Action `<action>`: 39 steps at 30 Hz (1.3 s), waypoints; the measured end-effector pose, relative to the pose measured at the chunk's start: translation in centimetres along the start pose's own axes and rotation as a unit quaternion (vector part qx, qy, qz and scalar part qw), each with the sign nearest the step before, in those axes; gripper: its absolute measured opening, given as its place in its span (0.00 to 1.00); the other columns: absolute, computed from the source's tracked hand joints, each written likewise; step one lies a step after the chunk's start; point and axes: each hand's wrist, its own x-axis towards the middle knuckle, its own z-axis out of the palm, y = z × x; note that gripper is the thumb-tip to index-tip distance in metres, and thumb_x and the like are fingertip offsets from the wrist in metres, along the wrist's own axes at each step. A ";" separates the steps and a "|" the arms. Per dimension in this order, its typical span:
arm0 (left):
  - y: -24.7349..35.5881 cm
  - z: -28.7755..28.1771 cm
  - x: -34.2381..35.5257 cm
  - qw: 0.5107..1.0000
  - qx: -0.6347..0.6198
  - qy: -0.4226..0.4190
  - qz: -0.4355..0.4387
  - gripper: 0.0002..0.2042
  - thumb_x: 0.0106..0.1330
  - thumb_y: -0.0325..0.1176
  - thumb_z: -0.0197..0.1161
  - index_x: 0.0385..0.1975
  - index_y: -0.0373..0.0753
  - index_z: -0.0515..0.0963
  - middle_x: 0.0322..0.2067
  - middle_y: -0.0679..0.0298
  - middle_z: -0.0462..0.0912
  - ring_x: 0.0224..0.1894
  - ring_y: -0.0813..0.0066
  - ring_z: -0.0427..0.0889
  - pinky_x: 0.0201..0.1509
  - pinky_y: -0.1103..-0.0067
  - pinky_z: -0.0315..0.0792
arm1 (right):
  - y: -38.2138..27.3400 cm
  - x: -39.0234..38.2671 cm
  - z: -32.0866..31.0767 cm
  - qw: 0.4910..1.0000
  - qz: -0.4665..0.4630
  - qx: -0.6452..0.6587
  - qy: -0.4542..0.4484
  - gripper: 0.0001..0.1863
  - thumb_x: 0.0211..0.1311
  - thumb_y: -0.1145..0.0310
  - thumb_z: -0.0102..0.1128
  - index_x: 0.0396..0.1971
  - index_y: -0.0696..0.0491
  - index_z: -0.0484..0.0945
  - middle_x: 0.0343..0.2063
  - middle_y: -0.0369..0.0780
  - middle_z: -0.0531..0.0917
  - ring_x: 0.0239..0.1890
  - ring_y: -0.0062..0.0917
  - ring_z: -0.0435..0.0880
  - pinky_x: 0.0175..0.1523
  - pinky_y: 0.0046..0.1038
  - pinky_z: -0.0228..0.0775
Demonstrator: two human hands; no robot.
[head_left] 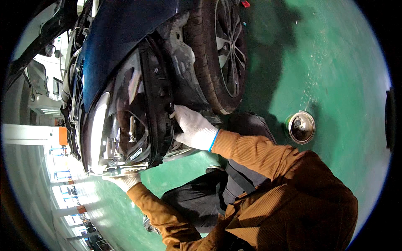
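Note:
A car headlight [125, 113] with a clear lens and black housing sits at the front corner of a dark blue car. My left hand [125, 180], in a white knit glove, grips the headlight's edge closest to me, its fingertips partly hidden. On the black side of the housing, toward the wheel, my right hand [194, 129] in a matching glove has its fingers bent against the edge. Some of those fingers are out of sight behind the part. Beside it is the exposed wheel arch [178, 50], with no bumper cover over this corner.
The car's wheel [228, 54] stands just beyond my right hand. A round metal tin [301, 127] with small items inside rests on the green floor [335, 83] at my right. A small red object [246, 4] lies farther off. The raised hood [42, 37] is at upper left.

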 end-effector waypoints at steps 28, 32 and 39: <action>1.2 4.6 -2.7 0.994 -0.066 -0.078 -0.026 0.48 0.68 0.79 0.45 0.69 0.38 0.69 0.73 0.38 0.66 0.72 0.36 0.68 0.77 0.42 0.62 | -1.0 0.1 0.3 0.990 0.114 -0.079 -0.026 0.33 0.50 0.65 0.77 0.55 0.59 0.71 0.50 0.54 0.80 0.55 0.55 0.82 0.61 0.47 0.77; -0.1 -0.2 1.0 0.993 -0.119 -0.007 0.002 0.40 0.70 0.75 0.51 0.63 0.44 0.76 0.64 0.48 0.77 0.65 0.45 0.77 0.71 0.46 0.70 | -0.1 0.1 0.2 0.979 0.170 -0.106 -0.040 0.37 0.47 0.61 0.82 0.54 0.60 0.71 0.49 0.56 0.82 0.55 0.56 0.83 0.61 0.47 0.78; 0.4 -1.5 0.6 0.986 -0.145 0.076 0.019 0.34 0.70 0.71 0.57 0.63 0.49 0.76 0.60 0.62 0.82 0.60 0.58 0.82 0.68 0.55 0.77 | -2.0 1.2 -0.2 0.974 0.197 -0.067 -0.087 0.43 0.45 0.59 0.84 0.60 0.60 0.73 0.57 0.55 0.81 0.61 0.53 0.81 0.65 0.42 0.76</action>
